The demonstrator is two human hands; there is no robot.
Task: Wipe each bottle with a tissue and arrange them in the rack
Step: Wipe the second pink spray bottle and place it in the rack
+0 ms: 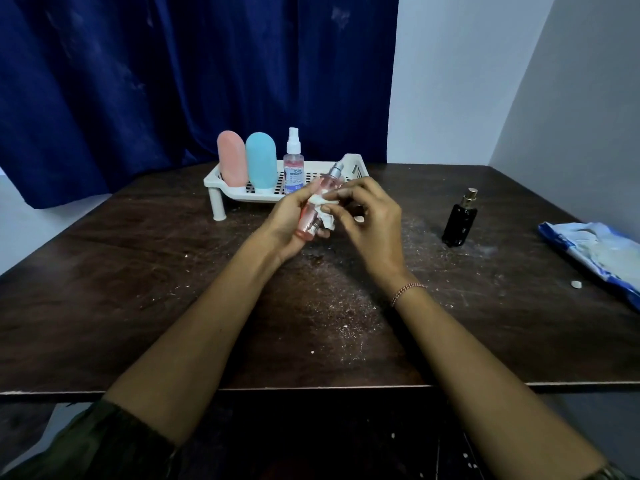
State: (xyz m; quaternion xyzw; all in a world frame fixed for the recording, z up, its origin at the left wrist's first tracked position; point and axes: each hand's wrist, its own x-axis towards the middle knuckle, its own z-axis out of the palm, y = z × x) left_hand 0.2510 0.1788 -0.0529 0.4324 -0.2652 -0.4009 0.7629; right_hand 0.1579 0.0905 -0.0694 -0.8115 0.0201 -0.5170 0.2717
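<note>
Left hand (289, 225) grips pink spray bottle (317, 206), tilted, above the table (138, 289). Right hand (367, 220) pinches white tissue (323, 207) against it. Behind, white rack (351, 168) holds three bottles. Black perfume bottle (460, 220) stands well apart, right.

Three bottles (264, 161) in the rack (353, 166) — behind the hands; lone bottle (460, 220) right; tissue pack (595, 251) beyond.

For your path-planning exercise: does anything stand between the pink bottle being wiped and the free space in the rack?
Nothing visible blocks it. The pink spray bottle, in the left hand, is just in front of the white rack, whose right part is empty beside the clear spray bottle.
</note>
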